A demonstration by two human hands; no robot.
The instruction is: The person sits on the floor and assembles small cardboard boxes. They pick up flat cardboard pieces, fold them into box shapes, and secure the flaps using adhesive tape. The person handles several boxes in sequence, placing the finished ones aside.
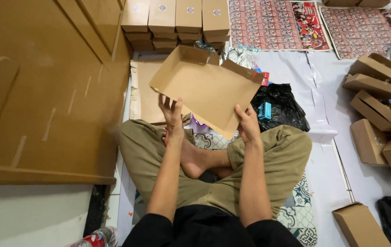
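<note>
The person sits cross-legged on the floor and holds a half-formed brown cardboard box [207,89] above the knees, tilted, its open side turned partly away from the camera. The left hand [171,112] grips the box's lower left edge, fingers spread against the panel with the thumb over the rim. The right hand [247,123] pinches the lower right corner, fingers curled round the edge. Both hands are closed on the box; neither is free. By its look the board is thin and light, stiff along its creases but easily bent or dented across a flat panel, and its matt surface should not slip. Judged so, the folded edges and corners are the sound places to hold, not the middle of a panel or the loose end flaps at the top. Finished closed boxes [175,18] stand stacked beyond the box; more boxes [378,75] lie scattered to the right. A black plastic bag [280,107] lies just beside the right knee. Printed sheets [277,23] lie farther off.
</note>
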